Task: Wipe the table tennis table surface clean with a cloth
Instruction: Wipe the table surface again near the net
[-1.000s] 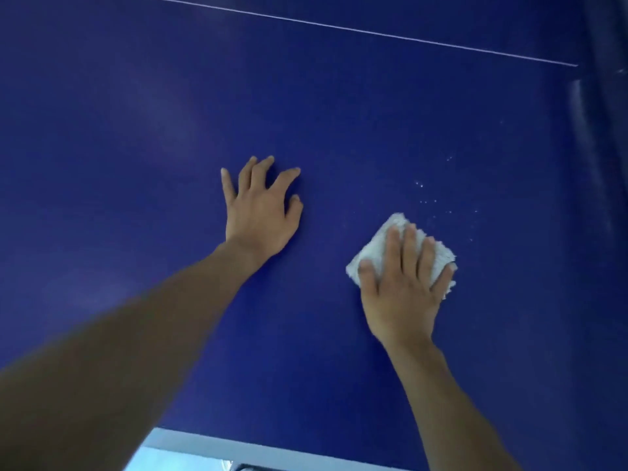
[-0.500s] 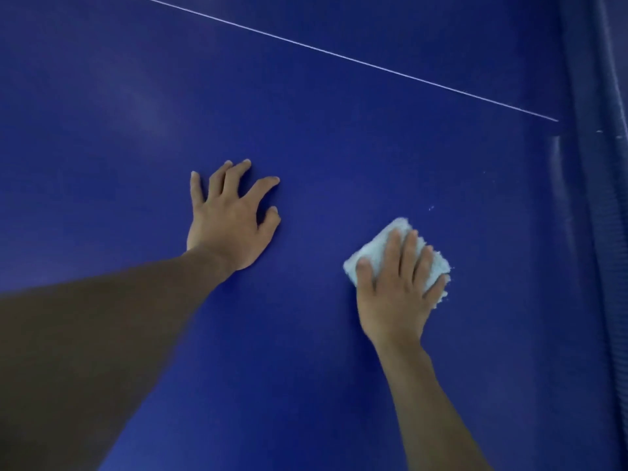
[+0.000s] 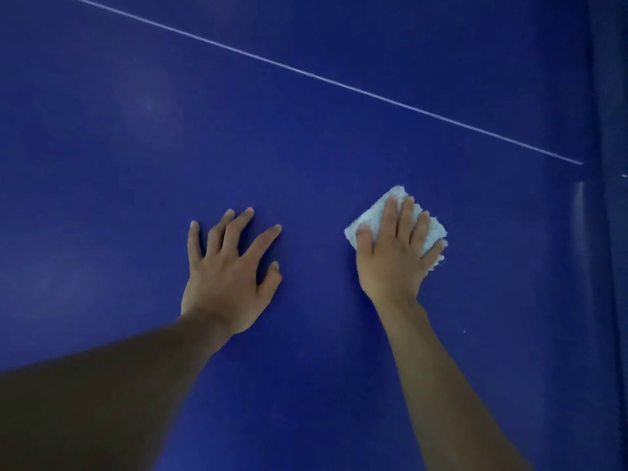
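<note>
1. Blue desk [image 3: 306, 147] fills the view, seen from above.
2. Left hand [image 3: 226, 277]: flat on the bare desk, palm down. Fingers [image 3: 263, 241] are straight and spread, thumb out to the side. It holds nothing.
3. Right hand [image 3: 394, 260]: palm down on top of the cloth [image 3: 368, 217]. Its fingers [image 3: 390, 215] are straight and close together, laid flat over the cloth and pressing it to the desk, not curled round it. Thumb tip sits at the cloth's left edge.
4. Cloth: white, fluffy, folded into a small square pad. It lies flat on the desk right of centre, under the right hand. The far corner and the left and right edges stick out past the fingers; the hand covers the rest.
5. The hands are side by side and well apart, with bare blue surface between them. Left hand does not touch the cloth.
6. Thin white line [image 3: 319, 78] slants across the desk beyond both hands, from upper left down to the right. The cloth is on the near side of it, not touching.
7. Darker blue strip [image 3: 608, 232] runs down the right border of the view; cannot tell what it is. A pale streak [image 3: 578, 202] lies just beside it.
8. Tiny white speck [image 3: 464, 331] on the desk, right of the right forearm [image 3: 441, 368].
9. Faint pale sheen on the left part of the desk.
</note>
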